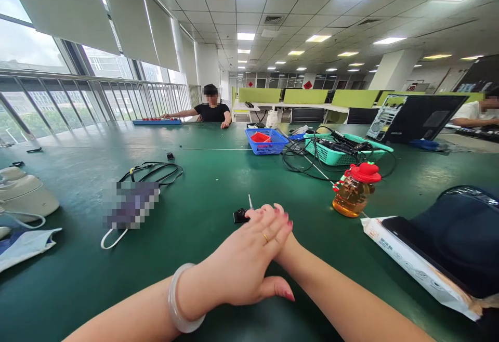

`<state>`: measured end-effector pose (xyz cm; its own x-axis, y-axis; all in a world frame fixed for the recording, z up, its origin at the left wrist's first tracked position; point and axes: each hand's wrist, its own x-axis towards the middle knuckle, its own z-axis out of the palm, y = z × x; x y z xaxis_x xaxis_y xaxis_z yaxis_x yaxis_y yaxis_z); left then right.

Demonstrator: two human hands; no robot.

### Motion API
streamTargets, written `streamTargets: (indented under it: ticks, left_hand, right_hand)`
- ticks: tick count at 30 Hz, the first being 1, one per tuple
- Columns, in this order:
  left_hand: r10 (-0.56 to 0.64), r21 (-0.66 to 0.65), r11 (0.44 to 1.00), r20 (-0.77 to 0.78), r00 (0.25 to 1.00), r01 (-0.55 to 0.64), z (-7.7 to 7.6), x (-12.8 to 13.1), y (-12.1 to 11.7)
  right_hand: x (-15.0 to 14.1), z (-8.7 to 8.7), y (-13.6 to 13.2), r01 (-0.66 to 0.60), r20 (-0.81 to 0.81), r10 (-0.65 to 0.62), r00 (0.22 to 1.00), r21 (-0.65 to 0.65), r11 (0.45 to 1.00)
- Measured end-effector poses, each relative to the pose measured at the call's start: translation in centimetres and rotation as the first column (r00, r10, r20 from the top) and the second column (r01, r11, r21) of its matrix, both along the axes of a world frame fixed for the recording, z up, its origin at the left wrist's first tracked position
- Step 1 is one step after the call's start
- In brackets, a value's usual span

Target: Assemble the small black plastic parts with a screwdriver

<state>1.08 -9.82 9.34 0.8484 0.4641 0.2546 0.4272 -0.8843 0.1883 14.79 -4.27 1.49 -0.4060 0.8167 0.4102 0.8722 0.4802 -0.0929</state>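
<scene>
My left hand lies across my right hand, its fingers stretched flat and together, the thumb apart. A ring is on one of its fingers and a pale bangle circles its wrist. Most of my right hand is covered by the left, so its fingers are largely hidden. Just beyond the hands, a small black piece rests on the green table. A thin, pale rod shows beside it, its lower end hidden behind my fingers.
A blue basket and a teal basket of cables stand ahead. To the right are a red-lidded bottle, a white packet and a phone. A cable lies left. A person sits across the table.
</scene>
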Motion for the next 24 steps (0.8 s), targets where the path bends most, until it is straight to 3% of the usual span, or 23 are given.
streamTargets:
  ticks: [2,6,10,14,19,22,24]
  left_hand:
    - [-0.057,-0.009,0.998,-0.028,0.998,0.057,-0.1,0.1,-0.1]
    - [-0.024,-0.002,1.000,-0.024,0.999,0.024,-0.4,0.2,-0.3]
    - [-0.087,-0.019,0.996,-0.045,0.995,0.086,-0.8,0.2,0.1]
    - [-0.095,-0.007,0.995,-0.042,0.995,0.095,-1.3,0.2,0.6]
    - [-0.110,-0.024,0.994,0.005,0.994,0.110,-1.8,0.2,1.3]
    - [-0.019,-0.036,0.999,0.089,0.996,0.022,-2.1,-0.4,2.8]
    - [0.122,-0.079,0.991,0.142,0.982,-0.112,-2.4,-1.1,4.3]
  right_hand:
    - [-0.1,0.3,0.1,0.043,-0.004,-0.043,0.999,-0.077,0.996]
    - [-0.1,1.4,0.0,0.135,-0.017,-0.138,0.990,-0.136,0.981]
    - [0.3,2.3,-0.2,0.072,0.009,-0.072,0.997,-0.255,0.964]
    - [0.9,2.6,-0.1,0.066,-0.039,-0.075,0.996,-0.207,0.976]
    - [1.8,2.3,0.3,-0.061,-0.109,0.047,0.993,-0.131,0.989]
    - [2.8,1.5,0.9,-0.141,-0.104,0.137,0.985,-0.034,0.989]
    - [3.4,0.9,1.2,-0.091,-0.124,0.089,0.988,-0.010,0.996]
